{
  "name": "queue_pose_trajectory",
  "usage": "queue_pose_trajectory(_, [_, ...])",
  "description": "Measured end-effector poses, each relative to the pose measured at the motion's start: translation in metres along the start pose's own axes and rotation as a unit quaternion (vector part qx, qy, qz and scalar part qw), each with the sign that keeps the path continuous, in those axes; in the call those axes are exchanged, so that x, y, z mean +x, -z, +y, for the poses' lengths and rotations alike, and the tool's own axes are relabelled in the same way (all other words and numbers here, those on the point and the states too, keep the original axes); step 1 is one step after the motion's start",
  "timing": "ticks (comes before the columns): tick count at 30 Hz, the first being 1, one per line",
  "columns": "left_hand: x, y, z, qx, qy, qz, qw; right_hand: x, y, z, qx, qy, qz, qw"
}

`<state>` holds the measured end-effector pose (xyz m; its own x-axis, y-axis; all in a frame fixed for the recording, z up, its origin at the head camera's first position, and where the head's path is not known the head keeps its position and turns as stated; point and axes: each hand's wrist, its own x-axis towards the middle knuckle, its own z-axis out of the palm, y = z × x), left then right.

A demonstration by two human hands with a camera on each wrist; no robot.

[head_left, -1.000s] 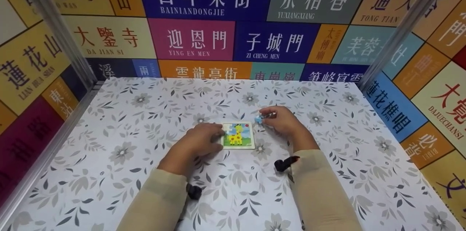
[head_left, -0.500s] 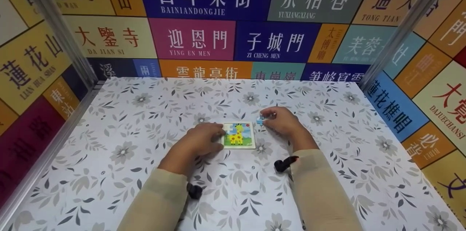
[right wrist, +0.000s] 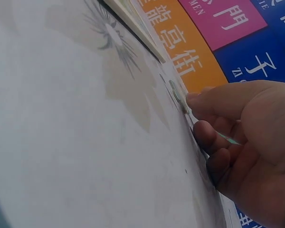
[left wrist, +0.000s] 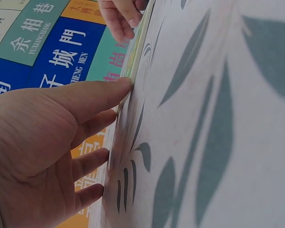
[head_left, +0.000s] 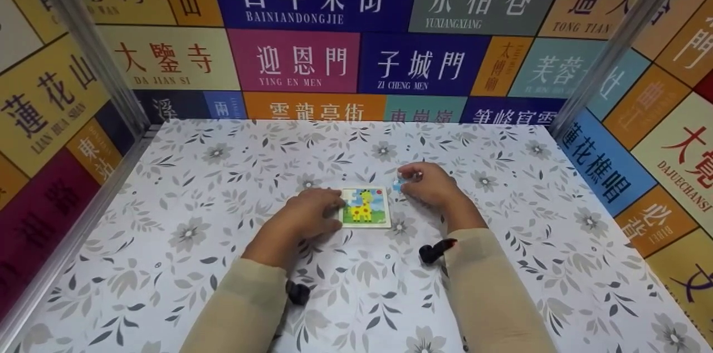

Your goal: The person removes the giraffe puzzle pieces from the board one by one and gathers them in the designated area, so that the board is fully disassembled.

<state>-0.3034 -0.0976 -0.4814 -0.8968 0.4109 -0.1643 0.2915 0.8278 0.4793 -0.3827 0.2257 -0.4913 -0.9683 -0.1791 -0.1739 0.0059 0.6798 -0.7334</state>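
A small square giraffe jigsaw puzzle (head_left: 365, 209) lies flat on the table, its yellow giraffe set against blue sky and green ground. A pale patch shows in its upper left part. My left hand (head_left: 309, 212) holds the board's left edge, the thumb at the near corner and the fingers farther back; in the left wrist view the thumb (left wrist: 104, 95) touches that edge. Just right of the board, my right hand (head_left: 431, 183) pinches a light blue puzzle piece (head_left: 397, 184) close to the table. In the right wrist view the piece (right wrist: 177, 95) is partly hidden by the fingertips.
A white cloth with grey flowers and leaves covers the table (head_left: 356, 297). Behind it stands a wall (head_left: 301, 58) of coloured panels with Chinese lettering. Clear posts (head_left: 618, 35) rise at the back corners. A black wrist camera (head_left: 437, 251) sits at the right sleeve.
The blue piece has shifted and turned slightly in my right fingertips. My left hand and the puzzle board have stayed in place.
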Motion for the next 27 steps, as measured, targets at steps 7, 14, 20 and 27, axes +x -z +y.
queue_pose_trajectory(7, [-0.001, 0.0, 0.001, -0.015, 0.01, -0.001, 0.9998, -0.001, -0.01, -0.024, -0.02, 0.037, -0.02, 0.9989])
queue_pose_trajectory(14, [0.002, 0.001, 0.002, -0.017, 0.02, -0.005, 0.9996, -0.004, -0.024, -0.049, -0.022, 0.059, -0.05, 0.9968])
queue_pose_trajectory(20, [0.003, 0.0, 0.001, -0.003, 0.015, -0.012, 0.9998, -0.002, -0.036, -0.064, -0.035, 0.093, -0.062, 0.9931])
queue_pose_trajectory(27, [0.003, 0.002, 0.001, -0.009, 0.029, -0.017, 0.9994, 0.0, -0.051, -0.069, -0.026, 0.1, -0.076, 0.9917])
